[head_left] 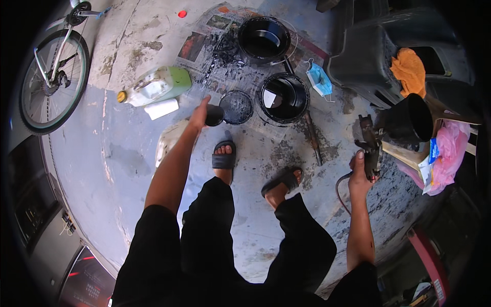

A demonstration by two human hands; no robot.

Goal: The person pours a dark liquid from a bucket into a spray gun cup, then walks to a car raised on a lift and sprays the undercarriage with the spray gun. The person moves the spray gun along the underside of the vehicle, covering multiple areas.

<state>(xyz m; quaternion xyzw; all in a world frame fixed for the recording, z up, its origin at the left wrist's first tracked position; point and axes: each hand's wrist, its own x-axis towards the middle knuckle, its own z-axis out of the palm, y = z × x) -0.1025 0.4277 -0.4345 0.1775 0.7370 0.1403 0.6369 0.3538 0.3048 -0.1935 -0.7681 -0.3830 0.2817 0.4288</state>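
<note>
My left hand [198, 118] is closed on a small dark cup [214, 115], held just left of a round black-smeared lid [236, 107] on the floor. My right hand [361, 176] is wrapped round a dark, paint-stained spray gun [369, 148], from which a thin hose [339, 192] curves down. An open paint can [284, 116], black inside with a pale patch within, stands right of the lid. Behind it is a second black-coated can [264, 38]. A dark-stained stick [313, 140] lies beside the nearer can.
Paint-spattered newspaper [204, 43] lies under the cans. A jug of greenish liquid [158, 86] lies at left, near a bicycle [56, 77]. At right are a blue face mask [319, 79], an orange cloth [408, 71], a black bucket [409, 123] and a pink plastic bag [452, 153].
</note>
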